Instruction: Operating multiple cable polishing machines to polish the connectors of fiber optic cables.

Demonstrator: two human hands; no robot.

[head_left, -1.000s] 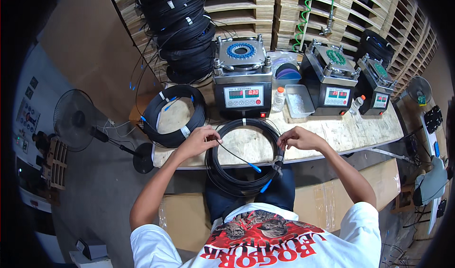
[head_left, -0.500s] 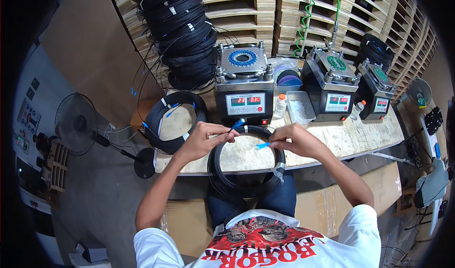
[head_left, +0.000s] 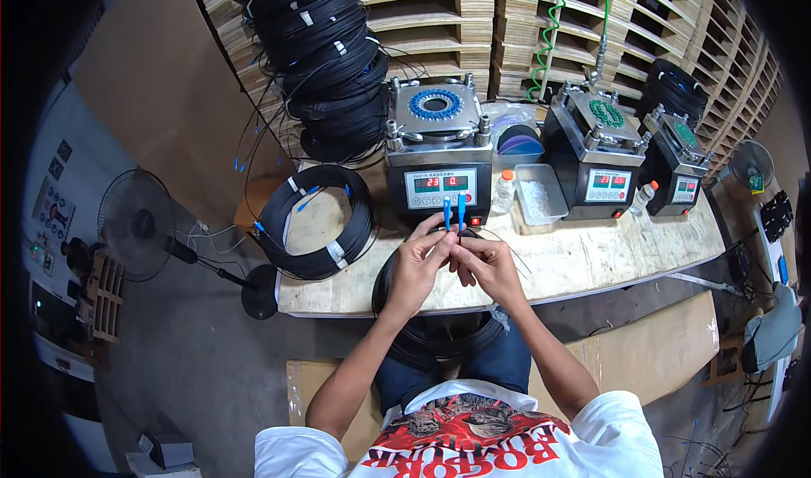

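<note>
Rising side by side from between the two hands, a slim bright-blue plastic cable connector on the left [head_left: 448, 214] and a matching bright-blue plastic connector on the right [head_left: 462, 212] point away from the person, near each other and almost parallel. The left hand [head_left: 418, 263] is closed in a pinch, thumb against fingers, gripping the left connector at its near end, so that the blue body stands just beyond the fingertips. The right hand [head_left: 487, 264] pinches the right connector in the same way, its fingertips right beside those of the left; where they overlap, I cannot tell whether the hands touch.

Below the hands, between the forearms, a round coil of thin black cable [head_left: 427, 343] hangs over the near edge of the pale wooden tabletop [head_left: 583, 263], above the lap, partly hidden by the wrists. A strip of clear wrap shows on its right side, near the right forearm.

Beyond the connectors stands a black box-shaped machine with a steel top, a blue ring and a lit panel [head_left: 438, 161]. Left of the left hand, well apart, lies a second black cable coil with white ties [head_left: 356, 229].
</note>
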